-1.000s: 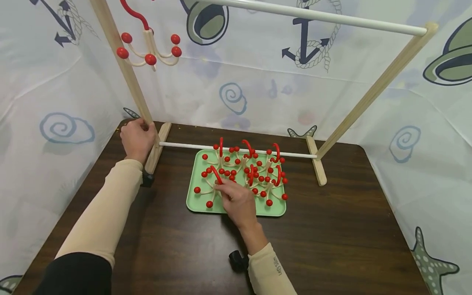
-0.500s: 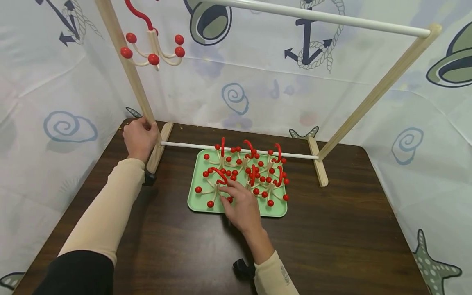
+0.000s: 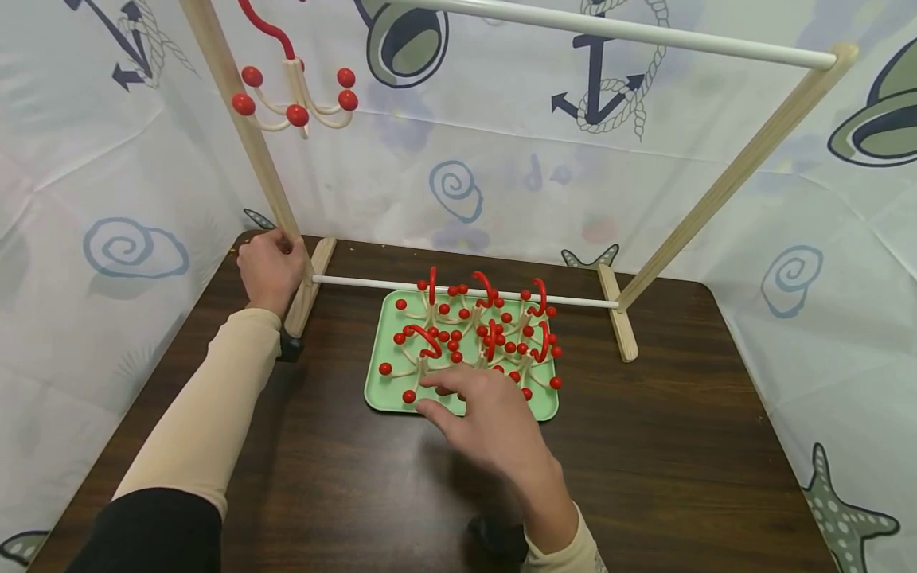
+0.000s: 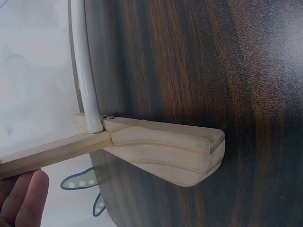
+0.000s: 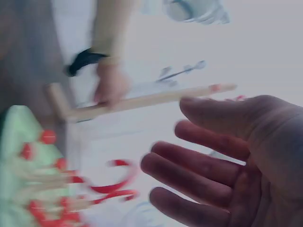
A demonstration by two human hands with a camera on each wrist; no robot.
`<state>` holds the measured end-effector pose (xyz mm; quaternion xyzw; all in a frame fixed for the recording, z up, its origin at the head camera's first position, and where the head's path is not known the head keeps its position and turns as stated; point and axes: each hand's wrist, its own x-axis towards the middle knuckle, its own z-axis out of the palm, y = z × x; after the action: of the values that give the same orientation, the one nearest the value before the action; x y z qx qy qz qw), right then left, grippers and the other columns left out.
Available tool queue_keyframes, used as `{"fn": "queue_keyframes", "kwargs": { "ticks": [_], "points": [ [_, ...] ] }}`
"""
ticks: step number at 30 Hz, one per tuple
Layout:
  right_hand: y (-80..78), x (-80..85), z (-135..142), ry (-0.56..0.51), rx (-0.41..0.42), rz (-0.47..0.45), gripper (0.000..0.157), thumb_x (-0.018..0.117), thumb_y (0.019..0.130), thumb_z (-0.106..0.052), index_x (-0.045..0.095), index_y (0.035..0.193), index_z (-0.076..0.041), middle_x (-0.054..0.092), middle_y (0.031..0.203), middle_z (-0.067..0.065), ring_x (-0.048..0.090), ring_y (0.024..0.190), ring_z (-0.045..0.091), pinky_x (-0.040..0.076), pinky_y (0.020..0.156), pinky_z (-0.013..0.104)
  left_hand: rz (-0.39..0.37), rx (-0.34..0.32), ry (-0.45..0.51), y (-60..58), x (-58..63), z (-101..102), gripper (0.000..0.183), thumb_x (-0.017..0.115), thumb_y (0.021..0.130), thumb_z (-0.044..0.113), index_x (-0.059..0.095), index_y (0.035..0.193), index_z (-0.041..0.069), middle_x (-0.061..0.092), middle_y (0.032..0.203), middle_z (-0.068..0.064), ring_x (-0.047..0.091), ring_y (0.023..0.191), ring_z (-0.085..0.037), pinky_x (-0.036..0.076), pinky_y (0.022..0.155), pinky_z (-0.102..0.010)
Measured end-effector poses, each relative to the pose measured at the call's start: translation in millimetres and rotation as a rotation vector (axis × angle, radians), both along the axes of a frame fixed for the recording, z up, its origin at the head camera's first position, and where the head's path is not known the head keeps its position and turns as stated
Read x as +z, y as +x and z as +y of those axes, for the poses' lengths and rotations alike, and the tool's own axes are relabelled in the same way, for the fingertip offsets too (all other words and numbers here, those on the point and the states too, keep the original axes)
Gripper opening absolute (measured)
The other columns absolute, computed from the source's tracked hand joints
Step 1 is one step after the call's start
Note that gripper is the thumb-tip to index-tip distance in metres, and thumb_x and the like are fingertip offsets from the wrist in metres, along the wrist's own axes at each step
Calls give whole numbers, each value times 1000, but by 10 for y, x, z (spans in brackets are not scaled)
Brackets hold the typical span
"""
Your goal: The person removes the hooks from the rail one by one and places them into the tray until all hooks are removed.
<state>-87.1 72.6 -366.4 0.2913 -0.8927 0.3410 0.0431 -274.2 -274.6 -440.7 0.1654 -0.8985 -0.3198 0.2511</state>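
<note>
My left hand (image 3: pixel 271 270) grips the left wooden post (image 3: pixel 259 159) of a stand just above its foot; in the left wrist view its fingers (image 4: pixel 33 201) lie against the post. Relaxed and holding nothing, my right hand (image 3: pixel 494 418) hovers over the front edge of a green tray (image 3: pixel 380 396). Several small wooden chandelier-shaped pieces with red balls and red hooks stand on that tray. Nearest my right fingertips is the front-left piece (image 3: pixel 423 366), its hook leaning left. Another such piece (image 3: pixel 295 83) hangs at the upper left by its red hook, whose top is out of view.
A white upper rod (image 3: pixel 630 30) spans the stand above the tray. The low white rod (image 3: pixel 580 302) runs just behind the tray, between the wooden feet. The right post (image 3: pixel 731 179) slants up at the right. A patterned curtain (image 3: pixel 501 207) backs the dark table (image 3: pixel 680 446).
My right hand has let go of the front-left piece's red hook and drawn back toward me, to the right. The hook now leans further left. My left hand stays on the post.
</note>
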Motion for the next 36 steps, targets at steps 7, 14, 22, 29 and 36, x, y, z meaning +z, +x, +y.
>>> {"fn": "queue_keyframes", "kwargs": {
  "ticks": [7, 14, 22, 29, 36],
  "points": [
    [-223, 572, -158, -115, 121, 214, 23, 75, 87, -22, 75, 109, -14, 73, 100, -6, 67, 87, 6, 48, 74, 23, 5, 10, -12, 40, -37, -44, 33, 55, 95, 24, 73, 97, -4, 71, 87, -22, 66, 82, -40, 48, 74, -54],
    [-723, 1025, -573, -272, 107, 344, 25, 73, 89, -21, 74, 109, -7, 74, 102, 1, 66, 91, 8, 46, 78, 16, 4, 5, -16, 31, -23, -42, 34, 55, 95, 25, 73, 100, -4, 71, 89, -22, 67, 84, -41, 48, 74, -54],
    [-1358, 1427, -1092, -301, -1, 369, 33, 65, 95, -27, 70, 120, -7, 70, 117, 2, 63, 106, 7, 39, 89, 12, 19, 0, -26, 16, -19, -34, 33, 55, 94, 24, 73, 97, -4, 71, 87, -22, 67, 81, -40, 49, 72, -54],
    [-1683, 1695, -1445, -36, -110, 291, 48, 55, 98, -40, 55, 141, -18, 57, 138, -4, 50, 125, 4, 35, 92, 10, 33, 0, -24, 20, -30, -36, 33, 56, 93, 25, 74, 95, -3, 72, 85, -21, 67, 80, -40, 49, 71, -53],
    [-1877, 1843, -1594, 78, -101, 96, 62, 48, 100, -47, 32, 154, -20, 42, 151, -7, 40, 134, 2, 37, 94, 12, 50, 1, -18, 17, -8, -11, 30, 58, 93, 24, 74, 94, -2, 72, 86, -19, 67, 80, -39, 49, 72, -53]
  ]
}}
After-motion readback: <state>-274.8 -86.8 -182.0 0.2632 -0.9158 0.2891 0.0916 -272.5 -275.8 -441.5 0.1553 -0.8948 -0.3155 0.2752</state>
